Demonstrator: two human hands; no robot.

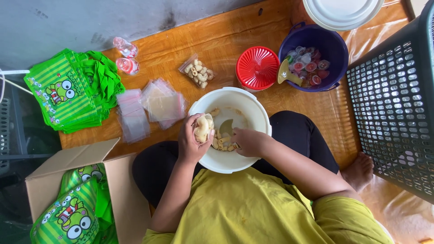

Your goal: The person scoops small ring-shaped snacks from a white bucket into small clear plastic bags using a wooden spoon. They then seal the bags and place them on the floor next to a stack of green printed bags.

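At twelve o'clock the white lid (342,12) is cut by the top edge, and at three the dark basket (397,110) runs off frame. The right hand (250,141) hides its scoop's handle — fingertips unseen. The purple bucket's (332,45) small contents blur.

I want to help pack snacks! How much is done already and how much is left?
Done: one filled bag lies on the floor. In hand: the left hand holds a bag part full of snacks, while the right hand scoops in the white bowl. Left: few snacks remain in the bowl, and a pile of empty bags waits.
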